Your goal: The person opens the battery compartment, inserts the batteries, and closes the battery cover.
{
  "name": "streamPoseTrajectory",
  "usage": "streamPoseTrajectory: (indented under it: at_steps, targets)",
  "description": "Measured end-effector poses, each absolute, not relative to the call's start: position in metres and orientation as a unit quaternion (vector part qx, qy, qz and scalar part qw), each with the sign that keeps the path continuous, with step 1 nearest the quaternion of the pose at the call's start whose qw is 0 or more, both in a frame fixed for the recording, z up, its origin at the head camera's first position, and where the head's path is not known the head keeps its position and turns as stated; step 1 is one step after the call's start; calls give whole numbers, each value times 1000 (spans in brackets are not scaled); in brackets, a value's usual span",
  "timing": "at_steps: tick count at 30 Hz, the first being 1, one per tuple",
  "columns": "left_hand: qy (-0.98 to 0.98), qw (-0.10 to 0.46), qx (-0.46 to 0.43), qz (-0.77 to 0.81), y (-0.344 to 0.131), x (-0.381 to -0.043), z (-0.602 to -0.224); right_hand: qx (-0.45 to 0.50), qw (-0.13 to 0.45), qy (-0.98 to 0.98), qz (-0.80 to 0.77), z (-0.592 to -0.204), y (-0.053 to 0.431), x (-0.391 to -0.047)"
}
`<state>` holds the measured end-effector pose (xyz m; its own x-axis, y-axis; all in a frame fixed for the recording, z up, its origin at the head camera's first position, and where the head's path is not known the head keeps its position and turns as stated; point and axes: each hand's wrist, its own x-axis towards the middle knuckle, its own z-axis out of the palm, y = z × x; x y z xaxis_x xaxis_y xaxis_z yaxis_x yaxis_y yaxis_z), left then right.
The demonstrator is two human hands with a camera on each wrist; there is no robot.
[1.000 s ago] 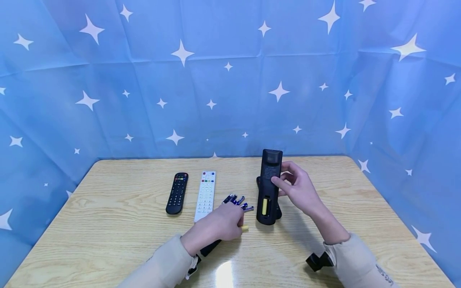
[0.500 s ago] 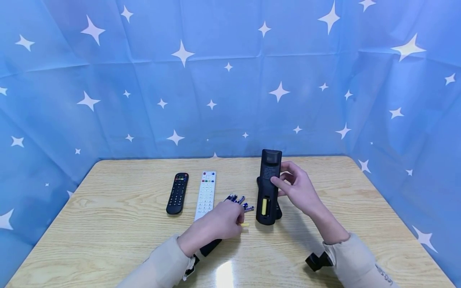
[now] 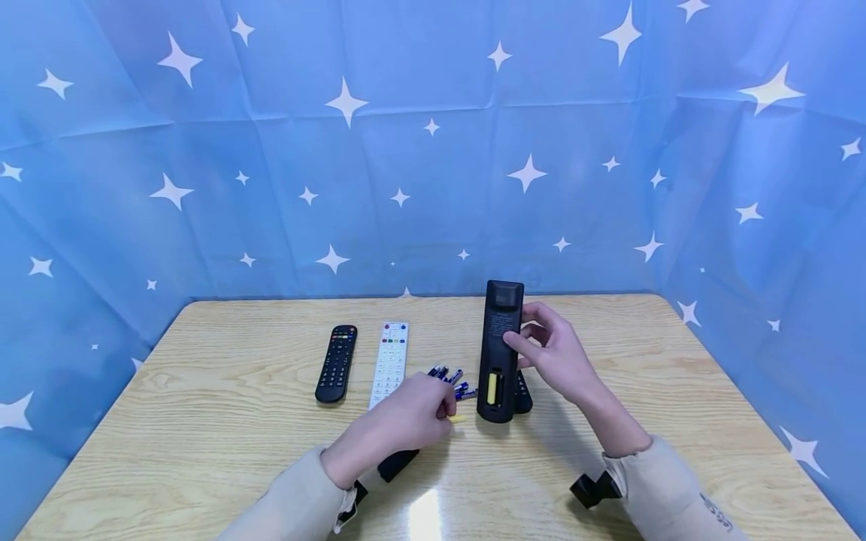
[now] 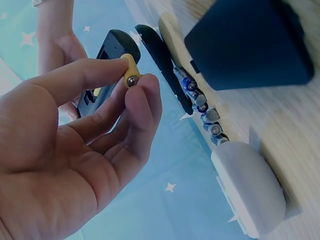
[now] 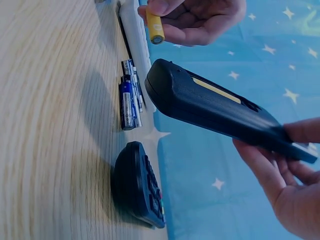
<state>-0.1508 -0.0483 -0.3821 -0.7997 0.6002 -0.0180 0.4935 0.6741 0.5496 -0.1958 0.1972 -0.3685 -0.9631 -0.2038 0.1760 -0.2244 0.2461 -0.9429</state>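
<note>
Between thumb and fingertips, my left hand [image 3: 416, 413] pinches a yellow battery [image 4: 131, 70], one metal end showing in the left wrist view. My right hand [image 3: 555, 349] grips a black remote control [image 3: 499, 349] by its side, above the table, with its back toward me. The remote's battery compartment is uncovered, and another yellow battery [image 3: 492, 388] lies in its left side. In the right wrist view, the pinched battery [image 5: 154, 26] is apart from the remote's lower end [image 5: 162, 87].
A black remote [image 3: 336, 364] and a white remote [image 3: 389, 361] lie at the left. Several blue-and-silver batteries [image 3: 463, 391] lie beyond my left hand. Another black remote [image 3: 523, 394] is partly hidden behind the held one. A black object [image 3: 398, 464] shows beneath my left wrist.
The held remote has shifted slightly left, toward my left hand. The pinched yellow battery has risen a little in the head view. Both hands keep their holds.
</note>
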Motion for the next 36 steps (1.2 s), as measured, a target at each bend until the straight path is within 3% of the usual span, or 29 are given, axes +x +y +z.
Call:
streamPoseTrajectory:
  at_steps: [22, 36]
  targets:
    - [892, 78, 278, 347, -52, -145, -375, 138, 5, -789, 598, -372, 190, -197]
    - [876, 23, 283, 389, -47, -145, -377, 144, 0, -781, 607, -373, 187, -198]
